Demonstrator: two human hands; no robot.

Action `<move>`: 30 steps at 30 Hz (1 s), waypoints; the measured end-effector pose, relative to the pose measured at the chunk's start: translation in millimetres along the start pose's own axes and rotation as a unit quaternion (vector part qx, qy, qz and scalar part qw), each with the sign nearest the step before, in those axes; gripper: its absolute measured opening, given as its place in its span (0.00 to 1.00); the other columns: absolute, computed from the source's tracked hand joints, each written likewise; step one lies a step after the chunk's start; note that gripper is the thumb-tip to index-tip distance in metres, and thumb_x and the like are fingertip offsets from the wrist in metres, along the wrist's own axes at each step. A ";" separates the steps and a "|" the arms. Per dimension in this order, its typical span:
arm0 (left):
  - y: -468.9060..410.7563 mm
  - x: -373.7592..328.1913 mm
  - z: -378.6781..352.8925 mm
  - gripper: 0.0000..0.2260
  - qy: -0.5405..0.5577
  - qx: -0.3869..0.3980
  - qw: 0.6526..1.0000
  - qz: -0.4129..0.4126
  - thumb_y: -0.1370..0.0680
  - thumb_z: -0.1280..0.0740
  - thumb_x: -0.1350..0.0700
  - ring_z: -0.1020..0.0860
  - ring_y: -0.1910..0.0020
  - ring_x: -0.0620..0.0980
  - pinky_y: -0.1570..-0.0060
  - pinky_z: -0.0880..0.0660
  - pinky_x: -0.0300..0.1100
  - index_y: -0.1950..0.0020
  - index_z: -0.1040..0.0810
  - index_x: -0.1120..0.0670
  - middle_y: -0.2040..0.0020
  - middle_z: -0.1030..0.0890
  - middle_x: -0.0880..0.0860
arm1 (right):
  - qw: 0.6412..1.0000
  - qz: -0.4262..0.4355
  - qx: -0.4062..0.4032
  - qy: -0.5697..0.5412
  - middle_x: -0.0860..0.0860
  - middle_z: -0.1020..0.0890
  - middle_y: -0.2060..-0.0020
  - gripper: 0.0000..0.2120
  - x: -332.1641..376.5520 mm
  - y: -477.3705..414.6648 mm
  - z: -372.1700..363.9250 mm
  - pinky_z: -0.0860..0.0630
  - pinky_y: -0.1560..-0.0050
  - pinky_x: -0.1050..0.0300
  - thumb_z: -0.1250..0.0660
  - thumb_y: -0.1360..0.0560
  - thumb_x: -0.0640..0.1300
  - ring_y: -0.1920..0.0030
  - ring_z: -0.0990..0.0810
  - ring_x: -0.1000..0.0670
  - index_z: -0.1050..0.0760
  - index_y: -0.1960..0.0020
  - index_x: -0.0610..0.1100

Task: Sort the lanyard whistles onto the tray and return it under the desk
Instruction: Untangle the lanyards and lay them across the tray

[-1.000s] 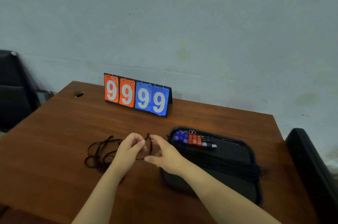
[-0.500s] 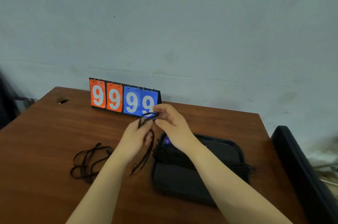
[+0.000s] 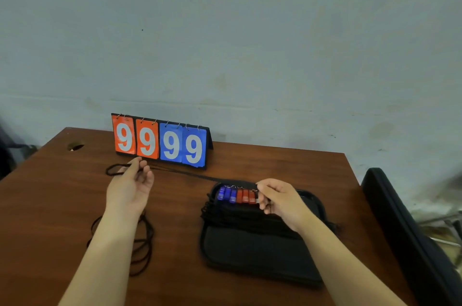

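On my feed the wooden desk (image 3: 50, 205) filled the lower half of the frame, with a small cable hole (image 3: 75, 146) near its upper-left corner. Just right of that, at the desk's back edge, stood a flip scoreboard (image 3: 160, 140) showing two orange nines and two blue ones.

In front of it, left of centre, I saw the left hand (image 3: 130, 185) with its palm showing, thumb and fingertips pinching a black lanyard cord (image 3: 190, 175). A loop of the cord stuck out to the left of the fingers, and the rest ran taut to the right, towards the tray. Lower left, under the forearm, a loose heap of cords (image 3: 142, 250) lay on the desk.

Right of centre sat the black tray (image 3: 260, 253). A row of whistles (image 3: 236, 195) lay along its top edge, blue to the left and red to the right, with their cords bunched across the tray below. The right hand (image 3: 280, 199) was curled over the row's right end, fingers closed on the end whistle (image 3: 257, 197). Most of it was hidden, so I could not tell its colour. A black chair (image 3: 405, 230) stood at the right edge.
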State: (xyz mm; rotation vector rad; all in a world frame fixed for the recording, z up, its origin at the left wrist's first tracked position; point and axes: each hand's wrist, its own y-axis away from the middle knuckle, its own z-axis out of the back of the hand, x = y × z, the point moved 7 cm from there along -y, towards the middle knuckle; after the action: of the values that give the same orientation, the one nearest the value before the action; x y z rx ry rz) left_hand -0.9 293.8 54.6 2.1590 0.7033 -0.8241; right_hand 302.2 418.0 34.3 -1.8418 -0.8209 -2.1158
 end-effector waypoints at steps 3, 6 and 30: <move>-2.5 5.1 11.2 0.04 0.003 -0.037 0.999 0.014 0.20 0.36 0.58 0.23 0.59 0.43 0.61 0.24 0.34 0.47 0.23 0.55 0.55 0.21 0.51 | 0.993 -0.019 -0.079 -0.086 0.48 0.25 0.70 0.06 -6.9 0.7 29.5 0.29 0.71 0.61 0.35 0.21 0.41 0.73 0.27 0.53 0.22 0.55 0.40; -2.7 7.6 16.3 0.04 0.010 -0.069 0.997 0.030 0.20 0.35 0.57 0.24 0.61 0.43 0.63 0.25 0.33 0.47 0.23 0.54 0.58 0.23 0.49 | 0.972 -0.016 -0.122 -0.199 0.48 0.26 0.71 0.05 -10.4 2.9 48.2 0.29 0.75 0.65 0.34 0.22 0.40 0.74 0.27 0.54 0.23 0.56 0.41; -16.7 41.4 13.1 0.08 -0.208 -0.044 0.977 -0.001 0.23 0.34 0.66 0.20 0.51 0.52 0.49 0.22 0.46 0.45 0.23 0.58 0.50 0.20 0.58 | 0.941 -0.016 -0.291 -0.173 0.42 0.16 0.52 0.05 -29.5 23.8 125.9 0.17 0.56 0.58 0.34 0.22 0.36 0.51 0.15 0.46 0.21 0.48 0.41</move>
State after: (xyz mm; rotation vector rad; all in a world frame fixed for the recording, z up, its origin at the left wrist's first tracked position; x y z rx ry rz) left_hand 10.0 303.3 10.5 1.8242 0.5155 -1.1766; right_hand 425.7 460.6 19.7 -2.5602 -0.2847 -2.2517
